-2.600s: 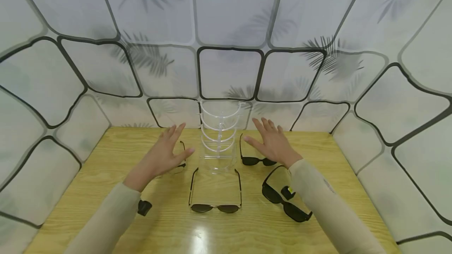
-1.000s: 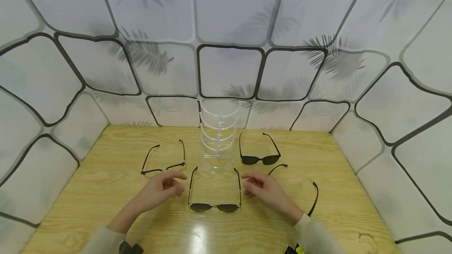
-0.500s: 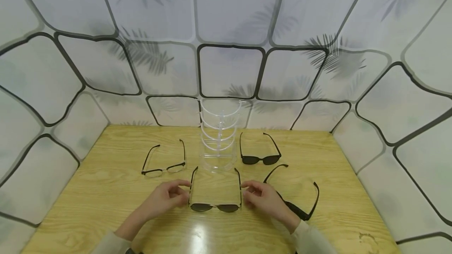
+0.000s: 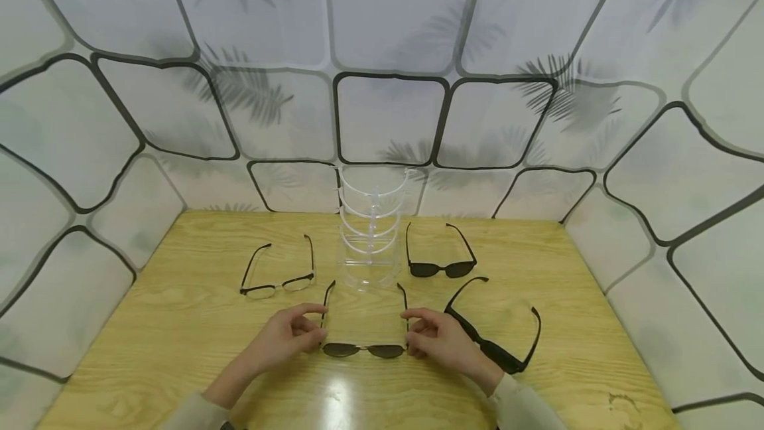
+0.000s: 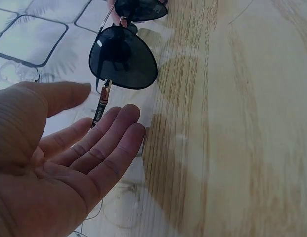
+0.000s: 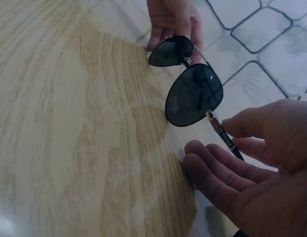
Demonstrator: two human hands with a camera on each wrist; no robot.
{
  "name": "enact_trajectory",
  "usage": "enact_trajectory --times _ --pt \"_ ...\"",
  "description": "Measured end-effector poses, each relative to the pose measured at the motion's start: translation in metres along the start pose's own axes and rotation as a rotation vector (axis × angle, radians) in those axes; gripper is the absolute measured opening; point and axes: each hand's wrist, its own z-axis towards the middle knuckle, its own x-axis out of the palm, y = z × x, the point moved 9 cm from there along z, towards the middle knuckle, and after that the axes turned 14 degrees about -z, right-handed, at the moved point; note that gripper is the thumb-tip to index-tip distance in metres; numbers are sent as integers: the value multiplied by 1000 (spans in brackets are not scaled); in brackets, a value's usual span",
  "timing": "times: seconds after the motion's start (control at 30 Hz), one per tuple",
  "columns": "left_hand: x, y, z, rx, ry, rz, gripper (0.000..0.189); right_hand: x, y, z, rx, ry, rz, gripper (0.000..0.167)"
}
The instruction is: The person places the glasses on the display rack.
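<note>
A pair of aviator sunglasses (image 4: pixel 340 350) with dark lenses and thin metal frame lies at the front middle, temples unfolded toward the stand. My left hand (image 4: pixel 285 338) holds its left temple between thumb and fingers. On the opposite side my right hand (image 4: pixel 443 344) pinches the right temple near the hinge. In the left wrist view a dark lens (image 5: pixel 124 57) hangs in front of my fingers, the temple running down among them. The right wrist view shows the right temple (image 6: pixel 224 133) between thumb and index finger, the other fingers loosely bent below.
A clear tiered eyewear stand (image 4: pixel 369 252) is behind the aviators. Half-rimmed eyeglasses (image 4: pixel 296 279) lie left of it. Black sunglasses (image 4: pixel 458 269) lie at its right, and larger black sunglasses (image 4: pixel 501 356) lie slanted beside my right hand. Patterned walls (image 4: pixel 390 121) enclose the wooden table (image 4: pixel 167 337).
Both hands came back from beside the stand, then moved inward onto the aviators' temples. The slanted black sunglasses were partly covered by my right arm earlier and show more now.
</note>
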Motion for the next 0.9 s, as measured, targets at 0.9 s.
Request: enact_trajectory --times 0.9 --pt "-6 -25 6 54 -67 14 51 -26 35 12 -112 -39 -43 48"
